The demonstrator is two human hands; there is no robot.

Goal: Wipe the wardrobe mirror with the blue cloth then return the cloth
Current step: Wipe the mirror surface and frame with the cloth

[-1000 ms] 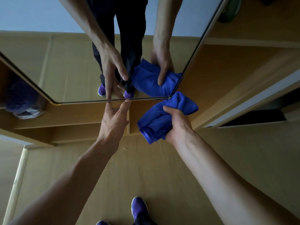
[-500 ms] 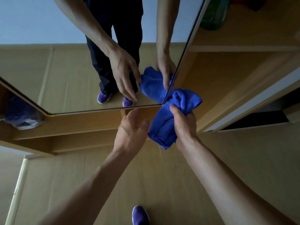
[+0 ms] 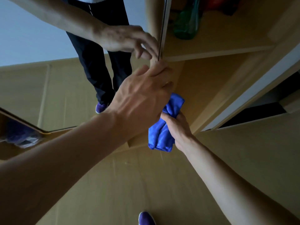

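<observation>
While the right hand (image 3: 178, 130) clutches a crumpled blue fabric cloth (image 3: 162, 133) at four o'clock, the left hand (image 3: 141, 98) hooks its fingers on the edge of the tall glass wardrobe mirror (image 3: 40, 86).

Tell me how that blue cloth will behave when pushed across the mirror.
Probably floppy: the blue cloth bunches into folds in the right hand. Likely light: one hand alone carries it. Soft pile may drag on the mirror.
</observation>
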